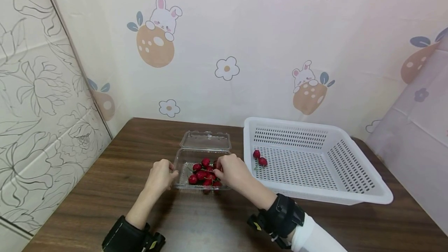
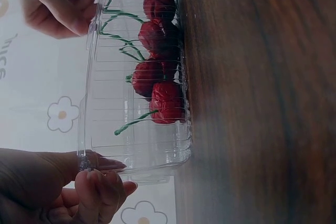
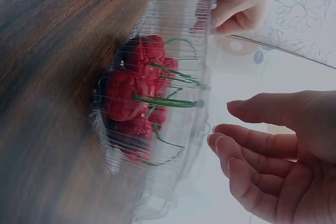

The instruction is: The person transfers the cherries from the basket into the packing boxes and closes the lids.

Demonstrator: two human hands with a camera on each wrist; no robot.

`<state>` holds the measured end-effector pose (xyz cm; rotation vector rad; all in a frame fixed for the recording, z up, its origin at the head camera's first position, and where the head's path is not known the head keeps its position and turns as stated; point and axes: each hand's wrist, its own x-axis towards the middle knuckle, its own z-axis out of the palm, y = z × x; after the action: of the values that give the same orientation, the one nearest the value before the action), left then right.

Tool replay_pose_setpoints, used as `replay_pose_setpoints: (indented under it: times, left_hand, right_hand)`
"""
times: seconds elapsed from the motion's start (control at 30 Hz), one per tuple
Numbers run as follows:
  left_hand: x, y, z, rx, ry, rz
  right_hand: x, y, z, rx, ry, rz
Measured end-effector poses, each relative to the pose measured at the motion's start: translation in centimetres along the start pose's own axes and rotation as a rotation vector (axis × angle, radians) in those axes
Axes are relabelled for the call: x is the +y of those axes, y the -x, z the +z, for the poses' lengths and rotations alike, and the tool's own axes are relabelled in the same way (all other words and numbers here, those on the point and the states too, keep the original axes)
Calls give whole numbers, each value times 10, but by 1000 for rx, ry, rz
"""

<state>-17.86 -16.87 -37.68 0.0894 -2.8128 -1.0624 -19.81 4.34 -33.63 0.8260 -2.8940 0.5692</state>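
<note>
Holding the clear box [image 1: 187,166] with your left hand [image 1: 161,176], you have your right hand [image 1: 232,168] at its 3 o'clock side.
Your left thumb and fingers pinch the rim at 9 o'clock. Your right fingers bend loosely, apart from the thumb, holding nothing. Red cherries [image 1: 201,175] with green stems lie in the box. The lid [image 1: 205,140] lies open at 12 o'clock. The white basket [image 1: 304,172] at 3 o'clock has two cherries [image 1: 262,161] near its 9 o'clock end.
</note>
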Motion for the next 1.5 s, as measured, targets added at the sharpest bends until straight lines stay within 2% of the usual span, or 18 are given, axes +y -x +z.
replay_pose_setpoints:
  times: [0.27, 0.47, 0.73, 0.93, 1.17, 1.5]
  left_hand:
    - [0, 1, 1, -10, -1, 17]
    - [0, 1, 1, -12, 1, 27]
    - [-1, 1, 1, -10, 5, 27]
    - [0, 2, 0, -5, 1, 32]
    - [0, 1, 0, -5, 0, 30]
    - [-1, -1, 1, -6, -2, 16]
  right_hand:
    - [3, 12, -10, 42, 13, -87]
    - [3, 20, -21, 23, 49, -124]
    - [-1, 29, -43, -53, 106, -124]
    - [0, 34, -59, -67, 130, -137]
    - [5, 35, -76, -71, 157, -196]
    - [15, 34, -94, -103, 226, -179]
